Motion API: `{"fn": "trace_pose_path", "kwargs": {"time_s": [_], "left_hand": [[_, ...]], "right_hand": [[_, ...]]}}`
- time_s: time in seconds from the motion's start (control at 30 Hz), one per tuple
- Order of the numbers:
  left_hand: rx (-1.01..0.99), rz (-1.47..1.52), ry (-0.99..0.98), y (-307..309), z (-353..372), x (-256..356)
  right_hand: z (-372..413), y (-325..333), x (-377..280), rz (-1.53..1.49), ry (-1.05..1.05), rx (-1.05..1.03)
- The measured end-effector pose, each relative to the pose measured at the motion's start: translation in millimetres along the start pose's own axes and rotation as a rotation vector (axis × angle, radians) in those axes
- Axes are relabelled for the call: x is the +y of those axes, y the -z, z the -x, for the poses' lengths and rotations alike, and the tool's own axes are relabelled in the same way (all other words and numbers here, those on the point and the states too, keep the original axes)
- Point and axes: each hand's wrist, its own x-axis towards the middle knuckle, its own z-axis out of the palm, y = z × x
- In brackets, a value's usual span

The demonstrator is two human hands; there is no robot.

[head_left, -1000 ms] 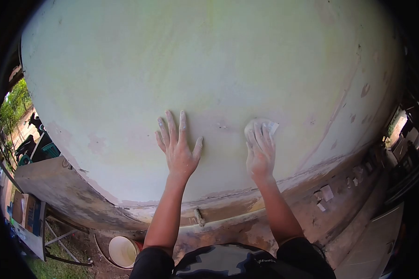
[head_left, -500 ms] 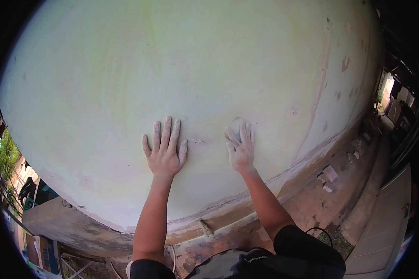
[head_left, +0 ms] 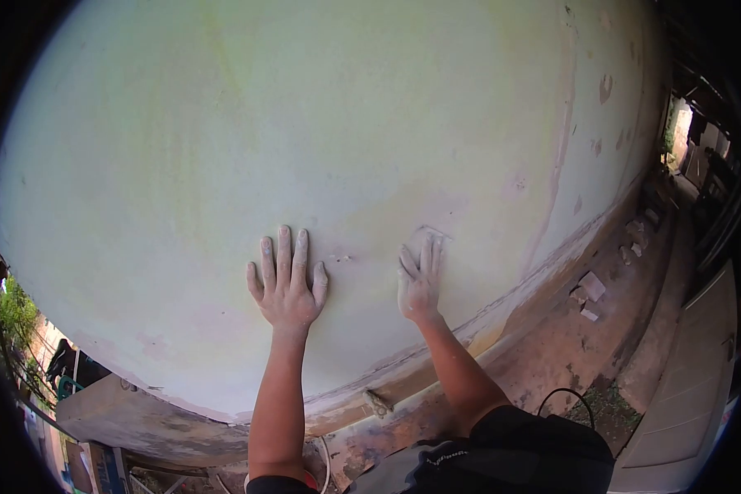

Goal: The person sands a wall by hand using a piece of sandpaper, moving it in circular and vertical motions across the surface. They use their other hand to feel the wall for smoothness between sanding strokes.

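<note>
My left hand (head_left: 286, 284) lies flat against the pale green wall (head_left: 305, 123), its fingers spread and coated with whitish dust. To its right, my right hand (head_left: 421, 284) presses a thin, dusty sheet that looks like sandpaper (head_left: 427, 231) against the same wall. Most of that sheet is hidden under the fingers, and only its upper edge shows. Between the two hands the wall has small chipped spots (head_left: 341, 258).
Along the wall's foot runs a worn ledge with a pipe stub (head_left: 377, 403). Broken white pieces (head_left: 591, 286) lie on the ground at the right, near a pale door panel (head_left: 683, 379). Plants (head_left: 16, 313) show at far left.
Both hands sit slightly lower in view as the camera has shifted. The right hand has moved a little down the wall, and less of the sheet shows beneath its fingers.
</note>
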Motion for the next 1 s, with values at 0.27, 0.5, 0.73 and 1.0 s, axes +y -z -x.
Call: {"fn": "trace_pose_path", "kwargs": {"time_s": [0.27, 0.5, 0.73, 1.0], "left_hand": [[-0.002, 0.008, 0.014, -0.5, 3.6, 2.2], [-0.001, 0.037, 0.006, 0.8, 4.2, 1.4], [-0.025, 0.048, 0.021, 5.9, 0.7, 3.0], [-0.041, 0.174, 0.101, 49.7, -84.8, -20.2]], "right_hand": [[-115.6, 34.9, -5.8, -0.305, -0.350, 0.438], [-24.4, 10.8, -24.4, 0.007, -0.047, 0.004], [-173.1, 61.1, 13.1, -0.127, -0.221, 0.536], [-116.0, 60.6, -25.9, 0.186, 0.450, -0.147]]}}
